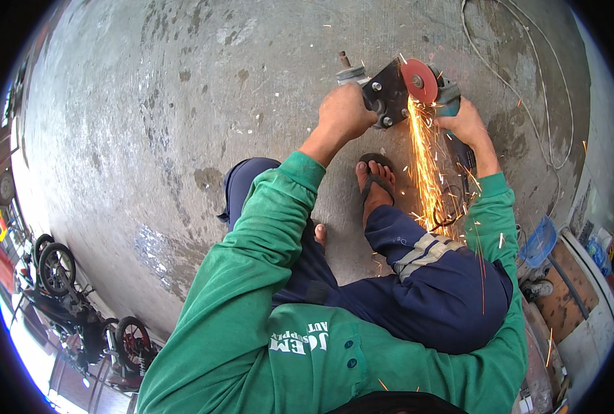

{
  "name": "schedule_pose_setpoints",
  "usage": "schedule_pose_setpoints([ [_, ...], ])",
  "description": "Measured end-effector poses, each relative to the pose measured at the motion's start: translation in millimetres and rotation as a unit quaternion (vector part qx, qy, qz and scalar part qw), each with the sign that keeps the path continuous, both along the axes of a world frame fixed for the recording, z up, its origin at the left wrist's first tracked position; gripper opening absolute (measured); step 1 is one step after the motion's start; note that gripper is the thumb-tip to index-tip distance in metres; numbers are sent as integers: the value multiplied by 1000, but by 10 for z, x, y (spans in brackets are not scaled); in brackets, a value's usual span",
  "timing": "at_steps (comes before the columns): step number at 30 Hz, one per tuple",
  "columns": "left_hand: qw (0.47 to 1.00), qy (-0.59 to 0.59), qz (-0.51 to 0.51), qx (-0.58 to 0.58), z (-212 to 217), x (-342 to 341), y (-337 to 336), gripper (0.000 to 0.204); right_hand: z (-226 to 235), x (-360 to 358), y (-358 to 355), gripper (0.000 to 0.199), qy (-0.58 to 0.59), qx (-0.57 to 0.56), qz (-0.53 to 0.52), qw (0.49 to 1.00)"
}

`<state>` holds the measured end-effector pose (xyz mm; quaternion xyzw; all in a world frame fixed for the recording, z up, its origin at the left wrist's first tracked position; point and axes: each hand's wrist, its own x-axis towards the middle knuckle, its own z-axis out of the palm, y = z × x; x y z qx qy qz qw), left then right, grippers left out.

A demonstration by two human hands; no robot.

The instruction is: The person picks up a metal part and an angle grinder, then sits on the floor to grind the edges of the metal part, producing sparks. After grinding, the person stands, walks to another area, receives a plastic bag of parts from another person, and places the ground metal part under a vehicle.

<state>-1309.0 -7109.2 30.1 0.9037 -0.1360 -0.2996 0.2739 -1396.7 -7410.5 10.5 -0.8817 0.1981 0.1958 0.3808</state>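
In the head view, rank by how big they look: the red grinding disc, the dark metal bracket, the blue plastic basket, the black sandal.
1. Black sandal, though a foot covers much of it
2. Dark metal bracket
3. Blue plastic basket, close to the bracket; fisheye rim makes that unsure
4. Red grinding disc

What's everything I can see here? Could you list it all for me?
Grinder: one, red disc, against the plate.
Metal plate: one, dark, with bolts, top centre.
Sparks: orange stream, falling toward the knee.
Cable: one, pale, looped on the floor, top right.
Concrete floor: grey, stained.
Motorbikes: at least two, dark, lower left.
Sandal: one, dark, on the foot, centre.
Left hand: holds the plate.
Right hand: grips the grinder.
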Motion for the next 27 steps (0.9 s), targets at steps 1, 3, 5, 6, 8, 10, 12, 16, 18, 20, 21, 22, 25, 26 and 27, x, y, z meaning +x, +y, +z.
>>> schedule_pose_setpoints([
  [1,1000,1,-1,-1,-3,-6,-4,37,-33,-28,-30,52,2,19,-5,1000],
  [3,1000,4,-4,-6,-6,-20,-18,37,-81,-100,-95,52,-2,2,14,1000],
  [5,1000,6,-5,-8,9,-25,-36,38,-149,-178,-187,53,-15,-68,63,996],
  [6,1000,4,0,1,-12,3,-1,38,-113,-109,-79,54,-2,-56,53,997],
  [8,1000,4,17,19,-54,57,54,39,-4,1,133,55,25,-32,36,999],
  [10,1000,5,3,8,-12,10,-9,40,92,-82,80,56,5,-41,16,999],
  [12,1000,-2,-15,5,-25,-2,-14,41,33,-79,21,57,-16,-3,-5,1000],
  [16,1000,7,-5,4,-32,6,-3,40,-24,100,42,57,-18,8,-5,1000],
  [18,1000,6,-9,13,-31,19,1,39,-21,182,70,56,-25,-9,-8,1000],
  [20,1000,9,-7,12,-6,18,1,38,31,217,83,56,-10,-18,-5,1000],
  [21,1000,10,-6,11,6,18,1,37,62,204,97,55,-14,-17,-3,1000],
  [22,1000,10,0,3,0,15,4,38,84,188,105,55,-19,-17,1,1000],
  [25,1000,11,9,-14,-13,13,18,40,107,156,123,55,-20,-40,6,999],
  [26,1000,13,6,-15,-13,17,19,41,97,140,119,55,-17,-52,5,998],
  [27,1000,15,3,-16,-13,20,20,41,85,136,112,56,-12,-48,10,999],
])
